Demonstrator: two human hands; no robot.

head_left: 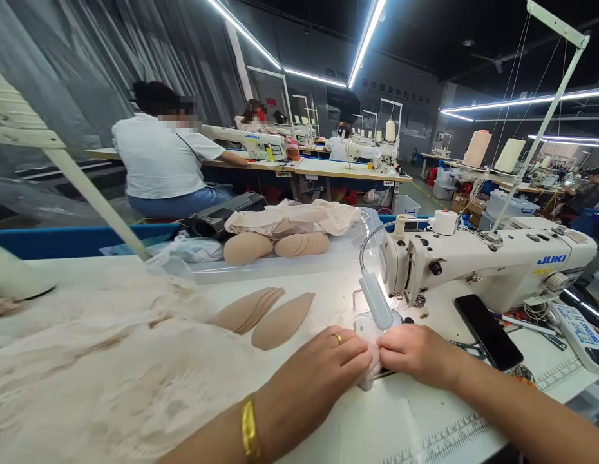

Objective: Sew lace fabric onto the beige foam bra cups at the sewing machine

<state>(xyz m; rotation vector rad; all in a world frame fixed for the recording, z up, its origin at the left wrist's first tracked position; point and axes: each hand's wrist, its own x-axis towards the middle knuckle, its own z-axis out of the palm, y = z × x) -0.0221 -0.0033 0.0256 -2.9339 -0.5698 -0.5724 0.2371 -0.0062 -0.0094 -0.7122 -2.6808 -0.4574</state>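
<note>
My left hand (319, 367), with a ring and a gold bracelet, is closed at the needle area of a white sewing machine (473, 267). Facing it, my right hand (420, 354) is closed too, fingertips pinched. Between them lies a small piece of pale, sheer fabric (371, 338), partly covered by my fingers. A small lamp (375, 301) on a bendy neck shines over this spot and hides the needle. Left of the machine are a single beige bra pad (283, 322) and a fanned stack of such pads (251, 309).
Cream lace fabric (111, 367) is heaped on the left. Behind, a clear plastic tray (212, 274) bears more pads and lace. A black phone (489, 332), scissors and a control box (582, 335) lie at right. A seated co-worker (159, 154) is beyond.
</note>
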